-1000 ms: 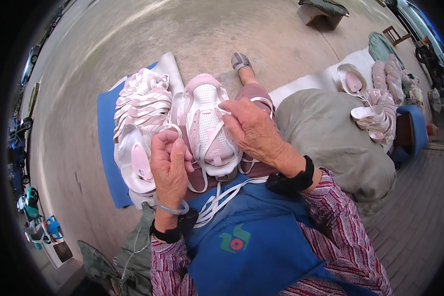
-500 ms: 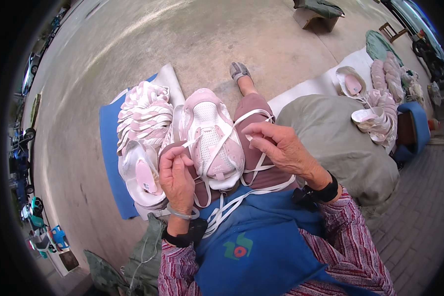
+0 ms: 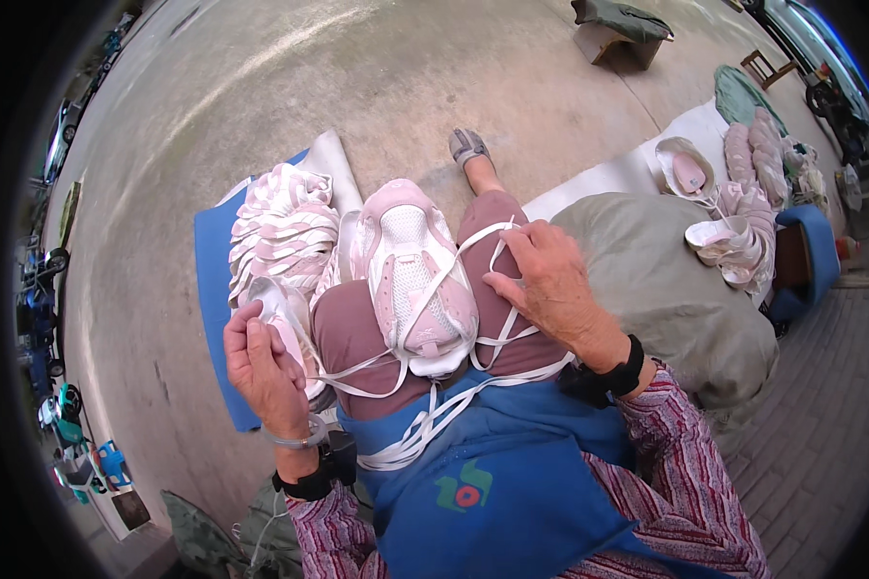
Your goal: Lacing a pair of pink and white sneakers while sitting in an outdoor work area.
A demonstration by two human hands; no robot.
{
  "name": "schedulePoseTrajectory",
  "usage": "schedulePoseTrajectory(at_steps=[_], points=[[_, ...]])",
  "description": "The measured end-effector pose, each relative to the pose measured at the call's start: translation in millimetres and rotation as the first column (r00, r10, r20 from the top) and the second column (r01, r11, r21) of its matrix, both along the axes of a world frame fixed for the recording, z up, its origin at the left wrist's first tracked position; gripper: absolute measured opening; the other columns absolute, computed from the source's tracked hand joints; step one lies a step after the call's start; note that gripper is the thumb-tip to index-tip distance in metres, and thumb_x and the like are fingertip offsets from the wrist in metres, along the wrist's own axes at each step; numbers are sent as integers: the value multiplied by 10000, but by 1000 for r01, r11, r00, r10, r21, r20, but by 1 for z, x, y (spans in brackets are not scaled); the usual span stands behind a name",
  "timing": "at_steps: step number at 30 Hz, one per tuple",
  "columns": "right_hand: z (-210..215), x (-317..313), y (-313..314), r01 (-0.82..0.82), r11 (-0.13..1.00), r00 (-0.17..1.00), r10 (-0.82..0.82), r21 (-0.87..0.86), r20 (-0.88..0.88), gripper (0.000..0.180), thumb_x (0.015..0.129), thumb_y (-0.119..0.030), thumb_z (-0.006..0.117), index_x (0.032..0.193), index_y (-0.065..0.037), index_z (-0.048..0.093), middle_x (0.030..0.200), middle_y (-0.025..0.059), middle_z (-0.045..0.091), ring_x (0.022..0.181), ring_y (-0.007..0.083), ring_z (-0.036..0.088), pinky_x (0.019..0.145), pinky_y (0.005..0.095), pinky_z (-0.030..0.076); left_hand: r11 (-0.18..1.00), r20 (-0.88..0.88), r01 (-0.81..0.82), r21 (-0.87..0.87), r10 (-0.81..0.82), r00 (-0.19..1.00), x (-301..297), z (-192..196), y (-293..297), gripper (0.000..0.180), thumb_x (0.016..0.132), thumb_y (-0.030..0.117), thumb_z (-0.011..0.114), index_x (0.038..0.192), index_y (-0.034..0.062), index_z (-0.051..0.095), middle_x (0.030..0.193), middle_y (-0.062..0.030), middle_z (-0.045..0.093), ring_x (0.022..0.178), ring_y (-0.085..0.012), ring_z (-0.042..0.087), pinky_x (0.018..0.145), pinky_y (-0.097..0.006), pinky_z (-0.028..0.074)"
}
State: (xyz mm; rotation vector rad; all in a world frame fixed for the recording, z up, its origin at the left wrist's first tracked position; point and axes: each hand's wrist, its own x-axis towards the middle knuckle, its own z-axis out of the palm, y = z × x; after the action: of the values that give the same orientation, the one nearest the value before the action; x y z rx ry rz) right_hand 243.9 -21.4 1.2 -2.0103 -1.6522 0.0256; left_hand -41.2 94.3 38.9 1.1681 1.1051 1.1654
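A pink and white sneaker upper (image 3: pixel 430 301), with mesh and a partly threaded white shoelace (image 3: pixel 365 393), lies between my thighs. To its left, my left hand (image 3: pixel 266 372) is closed, thumb against the fingers, on a stretch of this lace that runs back to the shoe. My right hand (image 3: pixel 555 289) is over my thigh on the right, its thumb and forefinger apart beside a loop of lace. Its other fingers are curled and partly hidden. More loose lace lies across my blue apron (image 3: pixel 512 463).
At left, a stack of pink and white uppers (image 3: pixel 282 227) sits on a blue sheet (image 3: pixel 220 318). At right are a grey-green cloth-covered bulk (image 3: pixel 657 280), more uppers (image 3: pixel 734 236) and a blue chair (image 3: pixel 806 256). A draped box (image 3: pixel 620 37) stands farther off.
My left hand has moved left and away from the shoe, drawing lace with it. My right hand has shifted slightly upward, and its thumb and forefinger have spread from a pinch.
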Motion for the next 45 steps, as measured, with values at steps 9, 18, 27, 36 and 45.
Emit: schedulePoseTrajectory(at_steps=[9,18,27,36,45], points=[[6,10,-26,-351,931,927,329,-101,-182,130,803,-80,664,929,-66,632,840,86,575,816,295,576,746,399,446,666,123,-586,461,606,786,-151,49,31,260,969,68,465,1203,-18,538,908,-34,576,461,-40,322,383,-178,243],[0,-11,-9,-243,970,970,243,15,5,222,755,-99,681,956,-42,605,848,84,528,842,258,549,715,369,433,627,157,-698,345,695,702,-139,67,31,291,965,156,505,1209,19,583,841,5,527,503,-43,334,418,-186,277],[25,4,-8,-177,968,666,-17,-180,-745,110,924,-95,565,940,-22,646,714,-17,554,607,45,501,548,222,407,921,-8,-327,213,336,942,-156,35,27,262,1004,175,491,1206,17,547,818,20,524,572,-27,417,459,-186,346],[-6,-20,46,-204,974,878,227,100,-421,108,848,-103,632,873,1,650,831,136,625,799,294,616,715,349,485,934,-444,341,109,-261,857,66,-28,5,112,876,85,659,943,1,625,787,-36,588,669,-114,530,632,-251,446],[-10,-25,47,-171,985,902,172,39,-396,135,854,-161,656,908,-39,676,797,142,634,775,299,635,672,372,491,845,-553,488,219,-305,775,87,-45,13,156,799,25,685,943,18,624,847,-105,585,705,-191,591,628,-296,474]])
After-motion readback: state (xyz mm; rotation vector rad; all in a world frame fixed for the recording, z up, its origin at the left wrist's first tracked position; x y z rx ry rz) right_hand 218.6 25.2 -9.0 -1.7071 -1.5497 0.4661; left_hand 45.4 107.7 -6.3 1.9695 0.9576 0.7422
